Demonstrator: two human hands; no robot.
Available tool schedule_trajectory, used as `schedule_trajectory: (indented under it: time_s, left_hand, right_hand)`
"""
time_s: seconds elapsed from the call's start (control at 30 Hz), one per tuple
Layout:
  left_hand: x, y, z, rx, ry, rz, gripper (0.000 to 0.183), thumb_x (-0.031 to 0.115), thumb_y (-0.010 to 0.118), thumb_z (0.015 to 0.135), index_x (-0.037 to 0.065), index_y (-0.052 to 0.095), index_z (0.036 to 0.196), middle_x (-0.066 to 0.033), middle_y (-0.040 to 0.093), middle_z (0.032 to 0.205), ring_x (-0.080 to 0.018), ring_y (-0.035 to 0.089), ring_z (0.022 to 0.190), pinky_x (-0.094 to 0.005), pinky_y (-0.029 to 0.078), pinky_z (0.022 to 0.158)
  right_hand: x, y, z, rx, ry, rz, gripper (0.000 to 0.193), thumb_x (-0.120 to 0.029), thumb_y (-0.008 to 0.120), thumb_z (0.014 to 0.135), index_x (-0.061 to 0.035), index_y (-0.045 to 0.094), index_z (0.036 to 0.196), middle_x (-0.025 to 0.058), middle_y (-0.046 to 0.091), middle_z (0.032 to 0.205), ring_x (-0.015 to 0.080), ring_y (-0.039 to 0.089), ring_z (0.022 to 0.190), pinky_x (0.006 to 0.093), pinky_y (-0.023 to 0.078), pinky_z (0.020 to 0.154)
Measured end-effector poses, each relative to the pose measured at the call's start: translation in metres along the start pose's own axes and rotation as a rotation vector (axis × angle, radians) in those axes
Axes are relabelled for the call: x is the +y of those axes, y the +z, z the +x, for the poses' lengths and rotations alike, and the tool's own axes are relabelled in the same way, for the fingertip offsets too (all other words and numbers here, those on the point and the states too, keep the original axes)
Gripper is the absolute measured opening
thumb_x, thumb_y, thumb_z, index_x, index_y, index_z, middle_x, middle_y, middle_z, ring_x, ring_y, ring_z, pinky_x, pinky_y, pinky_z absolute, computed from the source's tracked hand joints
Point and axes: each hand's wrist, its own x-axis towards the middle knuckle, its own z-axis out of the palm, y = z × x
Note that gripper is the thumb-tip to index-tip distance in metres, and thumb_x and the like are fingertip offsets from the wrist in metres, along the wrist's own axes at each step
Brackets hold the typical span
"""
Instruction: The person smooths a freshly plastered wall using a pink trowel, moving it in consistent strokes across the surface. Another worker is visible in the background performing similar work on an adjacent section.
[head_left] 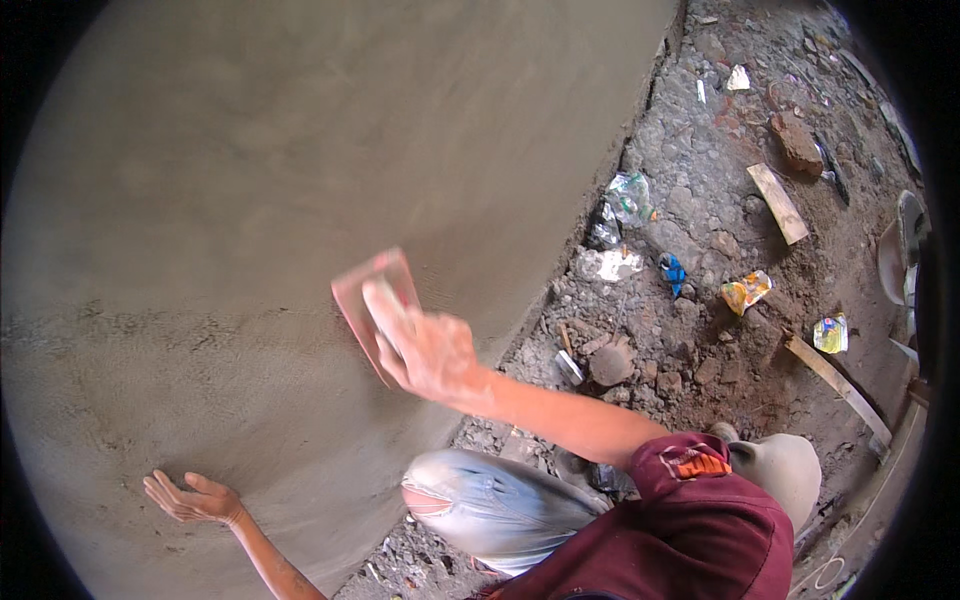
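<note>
Gripping a pink plastering float [353,308] by its pale handle [383,312], with the right hand [440,358], against a grey wall [300,140]. Extending the left hand [200,499], unfurled, at lower left. Bending a knee [440,490] beside rubble [690,345], wooden strips [778,203] and wrappers [747,292].

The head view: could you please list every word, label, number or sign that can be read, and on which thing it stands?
No text is clear enough to quote.
Orange sleeve patch: blurred, unreadable.
Yellow-and-white wrapper: print too small.
Orange-and-white wrapper: print too small.
Flat tool: no text visible.
Grey plaster: no text visible.
</note>
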Motion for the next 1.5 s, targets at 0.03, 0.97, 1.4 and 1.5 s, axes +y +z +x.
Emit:
schedule_trajectory:
  time_s: [0.03,0.97,1.4,1.5]
  left_hand:
    - [0.000,0.000,0.000,-0.009,-0.006,0.022,0.048,0.037,0.042,0.109,0.007,0.051,0.146,-0.0099,0.052,0.150,-0.0289,0.045,0.143,-0.0479,0.037,0.120]
    - [-0.004,0.003,-0.001,-0.040,-0.062,0.114,0.050,0.038,0.039,0.110,0.008,0.050,0.148,-0.0127,0.046,0.155,-0.0322,0.043,0.144,-0.0496,0.037,0.116]
    - [0.008,0.001,-0.004,-0.066,-0.077,0.073,0.051,0.038,0.036,0.110,0.005,0.047,0.148,-0.0166,0.044,0.155,-0.0348,0.040,0.145,-0.0516,0.036,0.116]
    - [0.005,-0.005,-0.011,-0.064,-0.085,0.070,0.053,0.043,0.034,0.111,0.008,0.048,0.147,-0.0139,0.047,0.153,-0.0341,0.042,0.144,-0.0518,0.037,0.116]
  right_hand:
    - [0.002,0.003,-0.015,-0.043,-0.008,0.058,0.066,-0.022,0.065,0.092,-0.0074,0.042,0.152,0.0115,0.066,0.077,0.0262,0.064,0.053,0.0408,0.050,0.044]
    - [0.105,-0.164,0.263,0.143,0.354,-0.125,0.035,-0.034,0.056,0.097,-0.0177,0.056,0.128,0.0155,0.071,0.094,0.0328,0.067,0.083,0.0434,0.053,0.073]
    - [0.091,-0.174,0.273,-0.103,0.519,-0.028,0.025,-0.022,0.046,0.105,-0.0021,0.059,0.099,0.0054,0.060,0.073,0.0144,0.054,0.055,0.0282,0.046,0.046]
    - [0.085,-0.095,0.211,0.313,0.082,-0.163,0.039,-0.039,0.057,0.091,-0.0118,0.072,0.115,0.0163,0.076,0.091,0.0313,0.076,0.080,0.0462,0.060,0.073]
